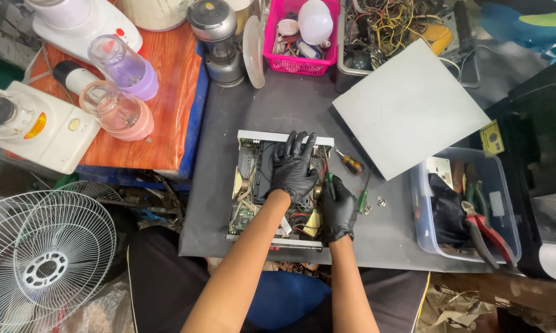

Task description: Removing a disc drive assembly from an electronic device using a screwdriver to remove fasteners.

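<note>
- The opened grey metal electronics chassis (253, 185), its boards and wires exposed, lies on the dark grey table (290, 105) close to its near edge.
- The left hand (292, 166), in a black glove, lies flat on the chassis's inner parts with its fingers (299, 143) spread apart, gripping nothing.
- The right hand (338, 213), also gloved black, rests at the chassis's right side, fingers curled around a green-handled screwdriver (330, 184).
- An orange-handled screwdriver (351, 163) lies just beside the chassis.
- A flat grey metal cover panel (410, 108) lies toward the table's far right.
- A clear plastic tool tub (463, 206) stands at the right edge.
</note>
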